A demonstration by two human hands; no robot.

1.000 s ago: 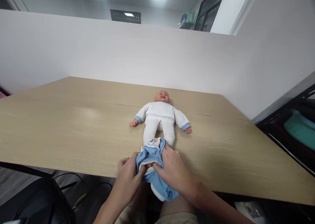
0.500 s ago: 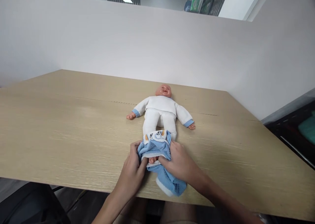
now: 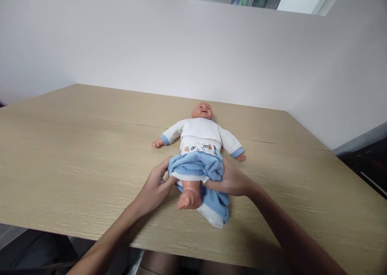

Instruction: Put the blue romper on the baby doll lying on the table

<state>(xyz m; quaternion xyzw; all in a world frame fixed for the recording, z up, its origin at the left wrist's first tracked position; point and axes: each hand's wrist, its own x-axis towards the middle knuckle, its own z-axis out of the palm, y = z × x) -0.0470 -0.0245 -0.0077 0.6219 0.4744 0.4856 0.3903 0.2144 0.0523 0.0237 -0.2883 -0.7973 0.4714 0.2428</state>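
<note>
A baby doll [image 3: 200, 130] in a white top with blue cuffs lies on its back on the wooden table [image 3: 75, 146], head away from me. Blue trousers [image 3: 197, 167] with a printed white waistband sit bunched over its hips and thighs. One bare foot [image 3: 187, 200] sticks out of the left trouser leg; the other trouser leg [image 3: 216, 210] lies flat toward me. My left hand [image 3: 154, 186] pinches the trousers at the doll's left side. My right hand [image 3: 232, 181] grips the fabric on the right side.
A white partition wall [image 3: 151, 45] stands behind the table. A dark shelf unit [image 3: 369, 162] is at the right edge. The table's near edge [image 3: 90, 236] runs just under my forearms.
Both hands have pulled the blue trousers up from the doll's feet to its waist, and a bare foot has come out of one leg. The camera tilted down slightly.
</note>
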